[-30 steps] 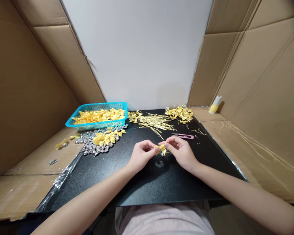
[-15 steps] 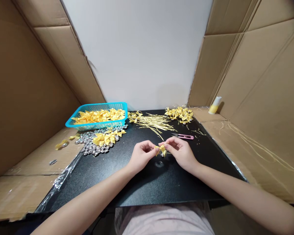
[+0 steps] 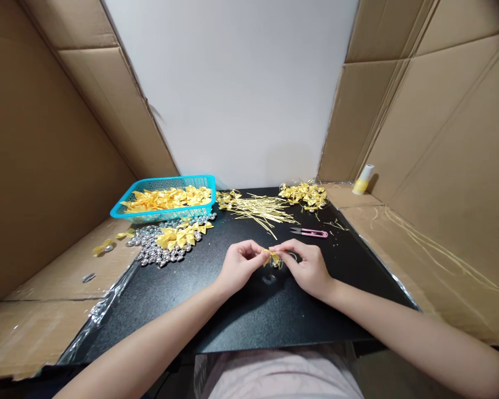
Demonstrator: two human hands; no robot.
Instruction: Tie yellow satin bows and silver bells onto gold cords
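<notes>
Over the middle of the black table (image 3: pixel 249 316), my left hand (image 3: pixel 239 266) and my right hand (image 3: pixel 305 265) meet, both pinched on one small yellow ribbon bow (image 3: pixel 273 256). The left fingers grip its left side, the right fingers its right side. Something small and silvery shows just under the bow, partly hidden by the fingers. The bow is held a little above the tabletop.
A turquoise basket (image 3: pixel 166 184) of yellow bows stands back left, with a heap of silver beads (image 3: pixel 158 246) and more bows in front. Gold strands (image 3: pixel 260 208), pink thread snips (image 3: pixel 310 233) and a pile of finished bows (image 3: pixel 305 194) lie behind. Cardboard walls stand on both sides; a small bottle (image 3: pixel 363 179) sits at right.
Both hands have dropped slightly toward the table with the bow, and the right fingers have closed further over it.
</notes>
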